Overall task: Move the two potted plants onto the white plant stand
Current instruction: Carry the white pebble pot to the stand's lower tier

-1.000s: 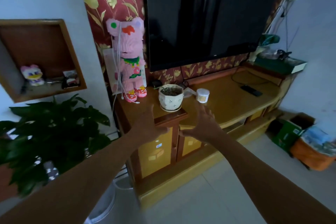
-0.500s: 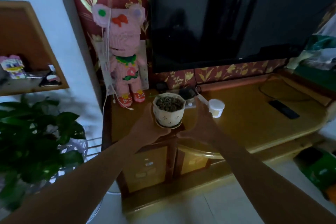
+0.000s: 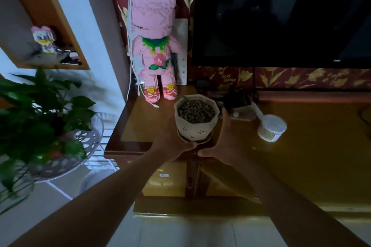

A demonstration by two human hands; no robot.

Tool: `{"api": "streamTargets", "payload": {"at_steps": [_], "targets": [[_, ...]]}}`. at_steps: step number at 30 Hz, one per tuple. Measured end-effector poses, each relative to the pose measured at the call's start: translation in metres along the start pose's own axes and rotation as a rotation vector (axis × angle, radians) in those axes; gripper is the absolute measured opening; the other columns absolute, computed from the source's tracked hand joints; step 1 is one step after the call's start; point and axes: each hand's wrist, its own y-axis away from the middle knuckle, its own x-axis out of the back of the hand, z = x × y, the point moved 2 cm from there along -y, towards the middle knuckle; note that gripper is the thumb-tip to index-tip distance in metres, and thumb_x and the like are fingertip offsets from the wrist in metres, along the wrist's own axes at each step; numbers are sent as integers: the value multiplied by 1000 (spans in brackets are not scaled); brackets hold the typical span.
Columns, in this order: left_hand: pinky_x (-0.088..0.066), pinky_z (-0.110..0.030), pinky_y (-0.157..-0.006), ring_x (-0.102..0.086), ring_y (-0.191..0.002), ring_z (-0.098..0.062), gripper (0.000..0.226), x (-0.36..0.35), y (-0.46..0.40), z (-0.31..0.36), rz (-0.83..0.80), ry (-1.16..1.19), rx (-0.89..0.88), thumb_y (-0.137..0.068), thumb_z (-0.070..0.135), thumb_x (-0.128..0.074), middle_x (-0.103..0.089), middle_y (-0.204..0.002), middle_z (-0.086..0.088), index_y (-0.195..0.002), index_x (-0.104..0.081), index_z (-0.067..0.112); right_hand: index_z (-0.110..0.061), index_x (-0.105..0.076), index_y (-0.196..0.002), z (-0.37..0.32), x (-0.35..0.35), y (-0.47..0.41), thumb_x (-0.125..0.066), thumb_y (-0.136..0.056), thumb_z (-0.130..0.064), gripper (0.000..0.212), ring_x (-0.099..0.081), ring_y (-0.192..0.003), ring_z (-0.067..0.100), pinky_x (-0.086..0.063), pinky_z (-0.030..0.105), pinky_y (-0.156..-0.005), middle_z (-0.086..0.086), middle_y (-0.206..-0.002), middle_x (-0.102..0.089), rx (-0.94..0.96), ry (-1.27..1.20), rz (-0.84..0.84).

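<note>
A small white potted plant (image 3: 195, 124), filled with dark pebbles and standing on a saucer, is at the front left of the wooden TV cabinet (image 3: 313, 166). My left hand (image 3: 173, 144) cups its left side and the saucer's lower edge. My right hand (image 3: 223, 138) presses against its right side, thumb under the saucer. At the far left, a leafy green plant (image 3: 40, 114) sits in a white perforated bowl on the white plant stand (image 3: 91, 136). Whether the small pot is lifted off the cabinet I cannot tell.
A pink brick-built bear (image 3: 154, 32) stands right behind the pot with white cables hanging from it. A white round container (image 3: 271, 127) and a dark adapter (image 3: 237, 100) lie to the pot's right. The television (image 3: 281, 14) hangs above. A wall niche (image 3: 43, 26) holds small figures.
My hands, spread apart in front of the cabinet a second ago, have reached forward and closed around the small pot. The view has moved closer and tilted down.
</note>
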Motion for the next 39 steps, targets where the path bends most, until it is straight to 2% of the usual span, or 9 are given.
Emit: {"api": "streamTargets", "payload": {"at_steps": [3,6,9,12,17,23,26,30,39], "targets": [[-38,-6,-99,-37,-124,17,103,-8,-6,-18,34,-37,-25,-52,28,-84,-40,-132,24,-139,-29,23,-30,21,-145,17,-10,-6,-87,-47,-43,147,-1,-147,22,-17,47,-117,-10,-158,11,-26,-2,3],[-30,5,-89,-28,-110,27,106,-14,-10,-39,100,-85,-23,-51,44,-80,-24,-122,40,-135,-16,44,-35,21,-144,35,-19,-15,-87,-47,-42,146,-5,-147,26,-24,51,-114,-7,-159,7,-36,-22,20],[-31,-5,-90,-25,-114,21,103,-19,-13,-58,144,-62,59,-43,56,-77,-29,-123,31,-126,-17,56,-37,20,-144,49,-27,-23,-88,-45,-41,146,-5,-147,25,-24,48,-114,-7,-160,3,12,-60,51],[-40,-26,-105,-36,-131,-1,115,-26,-22,-77,154,42,4,-43,48,-82,-37,-143,14,-139,-18,43,-35,21,-144,60,-36,-38,-90,-45,-39,149,-5,-147,21,-22,44,-114,-8,-160,3,84,-122,63],[-52,-13,-82,-55,-115,7,99,-36,-37,-92,170,162,-108,-48,24,-88,-54,-125,14,-132,-36,31,-30,21,-146,72,-54,-59,-92,-42,-34,153,-7,-147,17,-26,45,-114,-5,-159,1,250,-256,98],[-51,-46,-95,-55,-121,-21,107,-36,-55,-103,264,53,-157,-38,37,-89,-57,-128,-9,-130,-43,11,-25,17,-147,82,-71,-77,-93,-36,-28,157,-14,-145,16,-33,45,-113,-3,-157,-7,413,-358,135],[-54,-40,-92,-58,-116,-15,98,-37,-56,-109,288,45,-156,-37,43,-88,-60,-123,-3,-123,-45,22,-23,21,-146,85,-78,-86,-94,-35,-27,160,-18,-144,15,-35,40,-112,1,-157,-10,458,-411,135],[-54,-18,-80,-58,-112,-9,101,-40,-57,-107,257,131,-123,-38,35,-89,-58,-123,-3,-125,-42,19,-21,19,-146,87,-82,-92,-94,-39,-23,156,-22,-143,11,-35,11,-105,0,-156,-11,525,-453,153],[-55,-18,-80,-56,-110,-4,97,-40,-40,-95,285,175,-65,-36,28,-91,-57,-117,7,-120,-41,33,-26,17,-145,82,-85,-82,-91,-42,-25,149,-28,-132,0,-32,-9,-85,-7,-151,-18,502,-433,152]]}}
